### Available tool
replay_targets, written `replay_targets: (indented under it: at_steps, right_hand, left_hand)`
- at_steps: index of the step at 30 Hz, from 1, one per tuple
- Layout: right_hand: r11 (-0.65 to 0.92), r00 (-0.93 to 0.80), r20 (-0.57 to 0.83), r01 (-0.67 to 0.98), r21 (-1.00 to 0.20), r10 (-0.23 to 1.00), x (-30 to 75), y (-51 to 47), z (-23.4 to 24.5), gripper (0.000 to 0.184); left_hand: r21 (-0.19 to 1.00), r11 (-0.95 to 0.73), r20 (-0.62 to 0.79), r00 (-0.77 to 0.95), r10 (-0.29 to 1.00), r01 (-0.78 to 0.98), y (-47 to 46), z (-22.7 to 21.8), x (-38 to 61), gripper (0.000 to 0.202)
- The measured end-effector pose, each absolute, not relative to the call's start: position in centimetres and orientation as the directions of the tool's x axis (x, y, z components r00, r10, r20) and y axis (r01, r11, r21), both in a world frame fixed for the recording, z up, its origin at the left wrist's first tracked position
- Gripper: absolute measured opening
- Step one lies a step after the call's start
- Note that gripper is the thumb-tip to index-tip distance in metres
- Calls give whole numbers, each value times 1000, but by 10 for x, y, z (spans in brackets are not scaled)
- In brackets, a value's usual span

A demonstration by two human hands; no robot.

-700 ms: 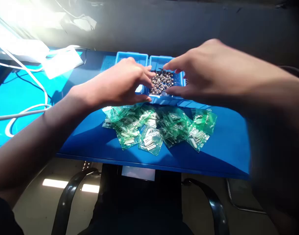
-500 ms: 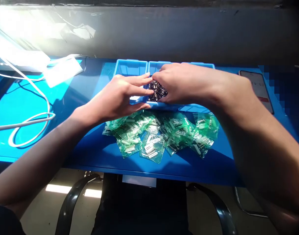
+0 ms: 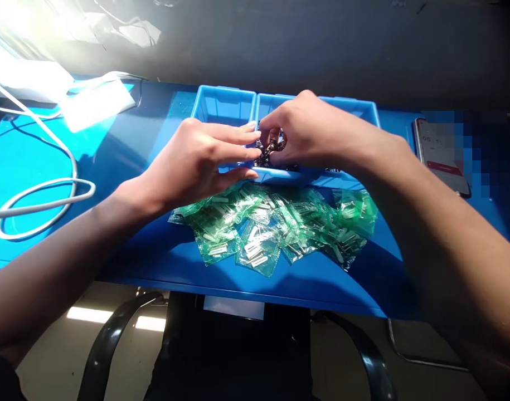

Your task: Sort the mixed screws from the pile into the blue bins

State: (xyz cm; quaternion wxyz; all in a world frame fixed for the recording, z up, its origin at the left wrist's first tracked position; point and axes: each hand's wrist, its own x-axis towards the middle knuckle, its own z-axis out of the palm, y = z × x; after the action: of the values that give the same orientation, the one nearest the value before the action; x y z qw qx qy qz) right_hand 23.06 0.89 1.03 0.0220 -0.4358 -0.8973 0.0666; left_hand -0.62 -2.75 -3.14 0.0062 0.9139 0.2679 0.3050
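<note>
**Metal parts in the blue bin, both hands at the divider**

Item: metal parts [image 3: 272,148], small, shiny, heaped in the near left corner of the right bin [image 3: 350,108], on the far side of the blue table [image 3: 321,281].

Change since 0.7 s ago: the heap then lay open to view, with the hands spread to either side of it. Half a second ago the right hand lay flat over it. Now its knuckles are raised, its fingers are curled, and only a few parts show beneath them.

Right hand [image 3: 307,131]: thumb and fingertips drawn together, pinched on a few of the metal parts just above the heap.

Left hand [image 3: 196,161]: fingers [image 3: 233,136] straight and side by side, thumb held apart below them along the bin's near rim. Nothing is clamped between them. Its fingertips meet those of the right hand at the divider.

Adjoining: left bin [image 3: 223,106], wall to wall with the right bin, its contents hidden behind the left hand.

Near side: green packets [image 3: 275,225], translucent, overlapping in a row just beside the bins, each holding pale rod-shaped pieces.

Right edge: phone [image 3: 441,151], flat, screen lit, with digits and a red bar too small to read.

Left edge: white cable [image 3: 37,192], looped.

No other legible label.
</note>
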Motion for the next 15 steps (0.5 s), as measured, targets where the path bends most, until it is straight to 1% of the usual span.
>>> replay_targets:
  at_steps: [2,5,9,12,15]
  right_hand:
    - [615,-620,10,776,-141,784,233,6,18,12]
    - [600,-597,60,793,-104,800,237,1,33,15]
    - [562,-556,99,826,-50,825,242,-7,52,19]
    - [566,-557,117,821,-69,822,244,-11,58,13]
    - [583,-576,93,804,-115,812,246,-12,56,15]
  left_hand:
    - [128,-882,549,708,444,454,-25,-31,-6,24]
    - [108,-898,549,728,411,426,-22,-30,-7,29]
    - [77,-910,541,750,381,407,-20,-29,-6,29]
    - [59,-911,532,759,375,408,-21,-29,-7,28]
    - [40,-917,535,767,355,396,-20,-29,-9,28]
